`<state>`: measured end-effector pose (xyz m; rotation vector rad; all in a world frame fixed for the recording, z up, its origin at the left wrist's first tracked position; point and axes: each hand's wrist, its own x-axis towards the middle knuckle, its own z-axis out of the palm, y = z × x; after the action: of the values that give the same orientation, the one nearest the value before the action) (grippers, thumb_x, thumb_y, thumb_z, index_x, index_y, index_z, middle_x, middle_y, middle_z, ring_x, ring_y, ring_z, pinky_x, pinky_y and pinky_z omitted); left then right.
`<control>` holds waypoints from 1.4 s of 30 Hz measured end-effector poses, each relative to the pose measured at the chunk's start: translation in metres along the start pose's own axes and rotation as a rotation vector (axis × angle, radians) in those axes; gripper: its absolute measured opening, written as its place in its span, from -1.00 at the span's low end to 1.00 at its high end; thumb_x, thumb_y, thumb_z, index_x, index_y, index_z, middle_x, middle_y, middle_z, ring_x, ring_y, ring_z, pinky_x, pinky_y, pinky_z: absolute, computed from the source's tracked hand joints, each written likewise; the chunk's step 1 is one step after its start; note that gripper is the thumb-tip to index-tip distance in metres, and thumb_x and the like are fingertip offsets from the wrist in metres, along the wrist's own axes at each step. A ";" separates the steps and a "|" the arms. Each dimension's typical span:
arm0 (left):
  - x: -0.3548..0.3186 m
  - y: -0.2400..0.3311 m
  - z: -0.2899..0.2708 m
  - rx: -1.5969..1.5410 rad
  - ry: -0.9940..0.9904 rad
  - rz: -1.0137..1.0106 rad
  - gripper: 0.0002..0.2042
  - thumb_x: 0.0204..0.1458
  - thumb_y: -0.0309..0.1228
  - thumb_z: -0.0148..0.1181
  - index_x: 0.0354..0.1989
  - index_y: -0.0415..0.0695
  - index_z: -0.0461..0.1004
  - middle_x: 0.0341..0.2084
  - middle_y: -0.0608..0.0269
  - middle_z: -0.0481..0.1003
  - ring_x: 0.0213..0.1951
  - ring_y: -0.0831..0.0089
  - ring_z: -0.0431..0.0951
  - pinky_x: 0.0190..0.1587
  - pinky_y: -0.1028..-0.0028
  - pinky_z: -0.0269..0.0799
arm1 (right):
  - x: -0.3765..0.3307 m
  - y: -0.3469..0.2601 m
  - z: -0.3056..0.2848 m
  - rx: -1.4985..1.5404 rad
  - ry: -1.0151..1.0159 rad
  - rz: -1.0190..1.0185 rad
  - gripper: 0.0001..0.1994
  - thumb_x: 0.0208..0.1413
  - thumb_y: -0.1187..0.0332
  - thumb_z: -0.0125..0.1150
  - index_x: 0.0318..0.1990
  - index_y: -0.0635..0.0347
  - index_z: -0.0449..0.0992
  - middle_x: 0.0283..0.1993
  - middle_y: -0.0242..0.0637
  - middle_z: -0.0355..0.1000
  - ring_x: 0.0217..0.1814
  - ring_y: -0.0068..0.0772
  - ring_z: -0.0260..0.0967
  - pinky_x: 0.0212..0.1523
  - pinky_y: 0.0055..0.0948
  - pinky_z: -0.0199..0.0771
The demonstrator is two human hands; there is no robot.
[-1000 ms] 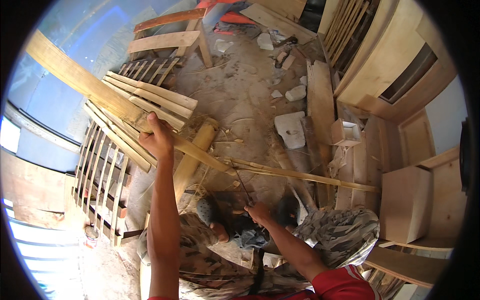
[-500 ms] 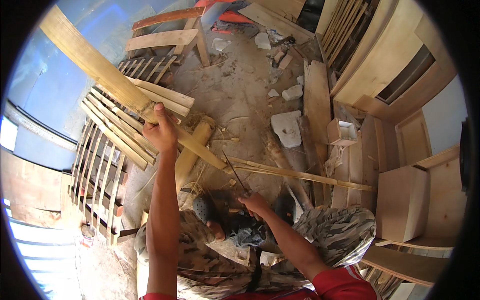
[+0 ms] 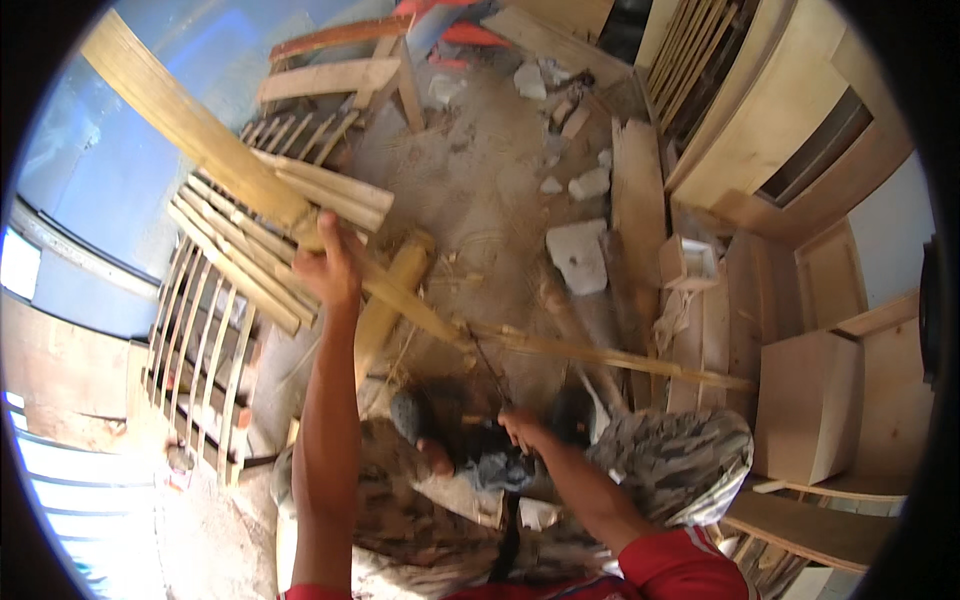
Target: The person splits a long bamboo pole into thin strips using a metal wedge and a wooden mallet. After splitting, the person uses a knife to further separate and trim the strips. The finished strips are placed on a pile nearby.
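Clamping long flat yellow bamboo slat (image 3: 205, 133) partway along in left hand (image 3: 335, 266), apparently for steadiness | slanting 1 end down toward thin dark blade (image 3: 489, 366), perhaps touching | clasping blade's base in right hand (image 3: 523, 430)

Right fingers (image 3: 518, 428) partly hide the thin, blurred tool (image 3: 489, 369).
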<state>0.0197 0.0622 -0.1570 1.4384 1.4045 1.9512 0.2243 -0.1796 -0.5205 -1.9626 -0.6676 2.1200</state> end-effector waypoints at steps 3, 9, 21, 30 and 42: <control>-0.003 -0.007 -0.004 -0.039 0.047 0.000 -0.52 0.22 -0.07 0.09 -0.66 -0.18 0.43 -0.78 0.28 0.42 -0.68 0.53 0.42 -0.58 0.53 0.31 | -0.031 -0.036 -0.009 0.485 -0.308 0.086 -0.69 0.14 0.31 0.16 -0.59 0.09 0.23 -0.72 -0.42 0.00 -0.74 -0.42 -0.09 -0.61 -0.18 0.16; 0.001 -0.013 -0.010 -0.094 0.094 -0.026 -0.55 0.19 -0.15 0.17 -0.70 -0.17 0.40 -0.80 0.28 0.40 -0.71 0.55 0.39 -0.61 0.53 0.29 | -0.076 -0.097 -0.011 -0.251 0.058 -0.313 -0.72 0.13 0.22 0.24 -0.48 0.23 0.42 -0.64 -0.29 0.35 -0.62 -0.35 0.36 -0.52 -0.17 0.34; 0.009 -0.004 0.004 -0.028 0.065 0.004 -0.54 0.20 -0.12 0.14 -0.68 -0.18 0.41 -0.81 0.28 0.37 -0.70 0.52 0.40 -0.61 0.52 0.30 | 0.013 -0.009 -0.006 -0.591 0.037 -0.276 -0.69 0.17 0.21 0.12 -0.41 0.33 0.55 -0.55 -0.09 0.45 -0.53 -0.22 0.44 -0.50 -0.16 0.40; 0.003 -0.014 0.001 -0.037 0.095 -0.048 -0.52 0.19 -0.07 0.13 -0.65 -0.18 0.41 -0.77 0.26 0.40 -0.68 0.51 0.41 -0.59 0.51 0.33 | -0.095 -0.110 -0.015 -0.442 0.157 -0.371 -0.65 0.08 0.16 0.22 -0.46 0.36 0.50 -0.51 -0.02 0.48 -0.52 -0.11 0.46 -0.45 -0.14 0.44; 0.012 -0.019 -0.011 -0.034 0.118 -0.079 -0.53 0.18 -0.09 0.16 -0.67 -0.19 0.41 -0.77 0.27 0.41 -0.69 0.52 0.42 -0.60 0.51 0.31 | -0.002 0.009 -0.006 -0.496 0.188 -0.170 -0.71 0.10 0.24 0.17 -0.42 0.38 0.54 -0.73 -0.11 0.32 -0.67 -0.09 0.35 -0.55 -0.09 0.39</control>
<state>0.0004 0.0737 -0.1668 1.2521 1.4475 2.0289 0.2320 -0.1865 -0.5230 -2.2023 -1.3693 1.7585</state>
